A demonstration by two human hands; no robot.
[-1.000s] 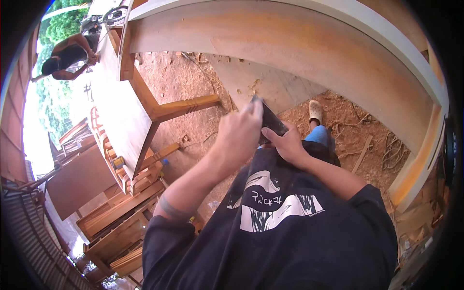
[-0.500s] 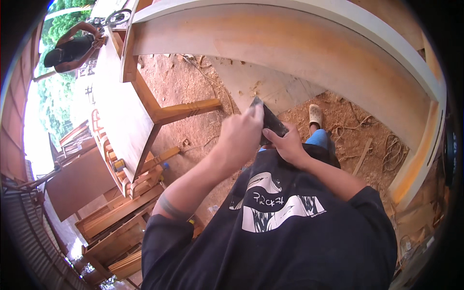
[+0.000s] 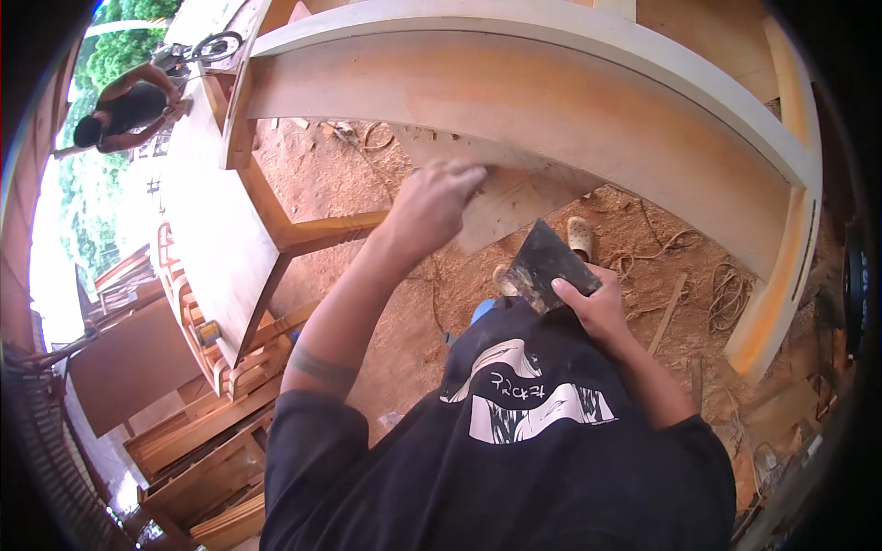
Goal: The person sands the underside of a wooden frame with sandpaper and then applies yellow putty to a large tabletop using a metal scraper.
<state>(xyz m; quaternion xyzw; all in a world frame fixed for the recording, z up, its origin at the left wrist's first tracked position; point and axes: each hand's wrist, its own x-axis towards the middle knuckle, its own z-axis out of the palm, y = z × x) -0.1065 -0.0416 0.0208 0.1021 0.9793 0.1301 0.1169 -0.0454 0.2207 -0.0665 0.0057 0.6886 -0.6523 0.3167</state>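
Note:
My left hand [image 3: 430,207] is raised close to the lower edge of a curved wooden panel [image 3: 514,92] with orange-brown patches. Its fingers are curled together, and whatever they pinch is too small or hidden to make out. Lower and to the right, my right hand [image 3: 595,301] grips a thin, dark, four-sided plate [image 3: 549,266] by its right side, thumb on top. Pale smears mark the plate's lower left part. A white-coated rail [image 3: 551,23] runs along the panel's far edge.
A pale tabletop [image 3: 216,220] with turned wooden legs [image 3: 331,231] stands at the left. Beyond it a person [image 3: 133,110] leans over its far end. Stacked wooden parts [image 3: 207,459] lie at lower left. Shavings and coiled cord [image 3: 730,298] cover the ground near my feet.
My left hand has left the dark plate and moved up and left toward the panel. The right hand has shifted right and down, turning the plate's flat face into view.

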